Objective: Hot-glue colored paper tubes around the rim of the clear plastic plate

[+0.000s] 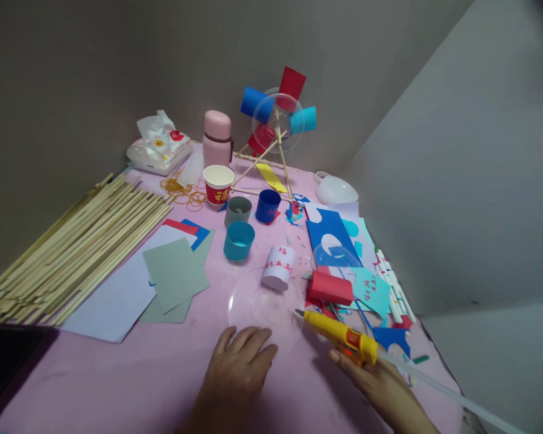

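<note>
My right hand (380, 383) grips a yellow hot glue gun (339, 333), a long clear glue stick (438, 386) running out of its back. The gun's nozzle points left, over the right side of a clear plastic disc (242, 295) that lies on the table. With fingers spread, my left hand (244, 367) rests at the disc's near edge. A white paper tube with red writing (278, 268) stands slightly tilted at the disc's far edge. Right of it lies a red paper tube (330, 287). Blue (268, 207), grey (238, 212) and turquoise (239, 241) paper cups stand farther back.
Wooden sticks (85, 241) and paper sheets (176, 271) lie at the left. Behind stand a paper cup (218, 185), a pink bottle (217, 138), a tissue pack (160, 147) and a stick-framed wheel (278, 120). Cut paper (330, 232) and markers (393, 286) spread along the right.
</note>
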A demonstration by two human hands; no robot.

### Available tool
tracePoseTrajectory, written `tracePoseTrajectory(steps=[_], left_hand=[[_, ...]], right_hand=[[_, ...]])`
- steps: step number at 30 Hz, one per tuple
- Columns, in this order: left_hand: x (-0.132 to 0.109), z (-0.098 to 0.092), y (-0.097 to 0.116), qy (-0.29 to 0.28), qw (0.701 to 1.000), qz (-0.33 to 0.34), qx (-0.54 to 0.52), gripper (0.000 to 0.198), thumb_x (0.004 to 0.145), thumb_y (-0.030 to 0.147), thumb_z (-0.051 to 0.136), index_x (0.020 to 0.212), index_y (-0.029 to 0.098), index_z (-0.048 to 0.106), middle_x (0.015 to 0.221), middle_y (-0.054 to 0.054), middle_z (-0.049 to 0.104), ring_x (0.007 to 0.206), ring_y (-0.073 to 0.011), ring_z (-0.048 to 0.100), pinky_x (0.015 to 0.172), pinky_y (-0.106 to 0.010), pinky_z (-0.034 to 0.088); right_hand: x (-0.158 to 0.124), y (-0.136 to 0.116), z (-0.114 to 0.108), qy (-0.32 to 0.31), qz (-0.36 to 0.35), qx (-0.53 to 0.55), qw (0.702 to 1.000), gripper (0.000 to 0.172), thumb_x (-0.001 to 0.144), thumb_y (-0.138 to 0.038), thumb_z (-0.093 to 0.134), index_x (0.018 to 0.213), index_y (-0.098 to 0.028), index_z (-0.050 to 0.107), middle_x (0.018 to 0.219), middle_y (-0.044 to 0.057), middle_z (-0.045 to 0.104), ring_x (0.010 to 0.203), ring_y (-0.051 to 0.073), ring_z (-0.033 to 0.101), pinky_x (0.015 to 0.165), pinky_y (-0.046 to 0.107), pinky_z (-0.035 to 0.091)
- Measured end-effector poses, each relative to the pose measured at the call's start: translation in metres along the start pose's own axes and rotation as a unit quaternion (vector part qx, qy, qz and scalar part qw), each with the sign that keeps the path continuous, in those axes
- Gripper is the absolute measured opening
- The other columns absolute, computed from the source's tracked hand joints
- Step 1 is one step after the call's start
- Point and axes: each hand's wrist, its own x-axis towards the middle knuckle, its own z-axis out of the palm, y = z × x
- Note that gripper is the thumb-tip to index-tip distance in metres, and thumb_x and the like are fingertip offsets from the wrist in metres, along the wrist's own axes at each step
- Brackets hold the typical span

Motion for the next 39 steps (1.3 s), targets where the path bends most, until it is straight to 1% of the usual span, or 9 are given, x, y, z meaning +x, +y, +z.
tracePoseTrajectory(steps=[4,7,9,12,18,26,30,35,39], left_hand=[[0.000,-0.003,0.000,-0.009,1.000,0.009,0.004,0.032,0.094,0.017,0.038,0.086,0.029,0.066,0.097,0.004,0.074,0.087,-0.0158,0.062,0.083,-0.034,0.033],[0.000,-0.003,-0.001,-0.022,0.999,0.017,0.020,0.030,0.091,0.013,0.040,0.087,0.028,0.066,0.099,0.003,0.073,0.088,-0.0162,0.062,0.082,-0.034,0.034],[0.000,-0.003,-0.003,-0.028,0.999,0.019,0.028,0.030,0.090,0.012,0.041,0.089,0.028,0.066,0.101,0.003,0.073,0.089,-0.0165,0.063,0.083,-0.034,0.034],[0.002,-0.004,-0.008,-0.018,0.998,0.049,0.037,0.028,0.088,0.013,0.042,0.090,0.028,0.066,0.101,0.003,0.073,0.088,-0.0162,0.064,0.083,-0.034,0.035],[0.005,-0.009,-0.014,-0.040,0.993,0.089,0.066,0.023,0.085,0.016,0.049,0.094,0.029,0.065,0.102,0.005,0.073,0.086,-0.0149,0.065,0.080,-0.031,0.036],[-0.001,-0.003,-0.013,-0.042,0.995,0.072,0.051,0.023,0.085,0.017,0.050,0.096,0.031,0.064,0.105,0.005,0.072,0.090,-0.0155,0.064,0.084,-0.032,0.036],[-0.002,0.002,-0.010,0.012,0.999,0.025,0.024,0.026,0.088,0.018,0.041,0.089,0.029,0.065,0.101,0.002,0.073,0.089,-0.0180,0.063,0.085,-0.036,0.036],[0.005,-0.011,-0.012,-0.044,0.994,0.092,0.046,0.023,0.083,0.018,0.052,0.097,0.031,0.065,0.105,0.005,0.072,0.089,-0.0160,0.064,0.081,-0.032,0.038],[0.010,-0.016,-0.008,-0.030,0.995,0.079,0.043,0.024,0.082,0.014,0.050,0.094,0.029,0.065,0.101,0.004,0.073,0.086,-0.0161,0.065,0.080,-0.031,0.037]], right_hand=[[-0.003,-0.012,0.000,0.038,0.039,0.104,0.993,0.022,0.064,-0.039,0.078,0.074,-0.022,0.071,0.051,-0.004,0.056,0.044,0.012,0.048,0.039,0.022,0.037],[0.011,-0.021,0.005,0.145,0.014,0.262,0.954,0.029,0.057,-0.031,0.084,0.077,-0.021,0.065,0.074,-0.002,0.066,0.052,0.010,0.057,0.044,0.019,0.044],[0.024,-0.025,0.010,0.179,0.014,0.326,0.928,0.032,0.054,-0.026,0.086,0.074,-0.020,0.063,0.082,-0.002,0.067,0.056,0.009,0.060,0.047,0.016,0.047],[0.040,-0.025,0.019,0.177,0.036,0.376,0.909,0.033,0.054,-0.024,0.087,0.076,-0.021,0.063,0.076,-0.005,0.067,0.055,0.007,0.063,0.046,0.013,0.047],[0.050,-0.022,0.028,0.167,0.051,0.380,0.908,0.032,0.055,-0.023,0.086,0.076,-0.019,0.063,0.058,-0.008,0.063,0.047,0.008,0.062,0.040,0.014,0.044],[0.038,-0.019,0.023,0.159,0.058,0.403,0.899,0.032,0.049,-0.019,0.087,0.070,-0.019,0.065,0.059,-0.007,0.066,0.050,0.009,0.064,0.047,0.015,0.051],[0.030,-0.024,0.019,0.158,0.052,0.421,0.892,0.033,0.049,-0.021,0.088,0.074,-0.021,0.066,0.062,-0.009,0.067,0.053,0.008,0.066,0.054,0.014,0.054],[0.017,-0.023,0.022,0.122,0.053,0.425,0.895,0.032,0.052,-0.022,0.088,0.075,-0.022,0.067,0.064,-0.008,0.066,0.054,0.009,0.065,0.053,0.015,0.053],[0.010,-0.014,0.031,0.083,0.053,0.405,0.909,0.026,0.057,-0.023,0.086,0.076,-0.022,0.069,0.066,-0.006,0.067,0.058,0.010,0.066,0.058,0.017,0.054]])
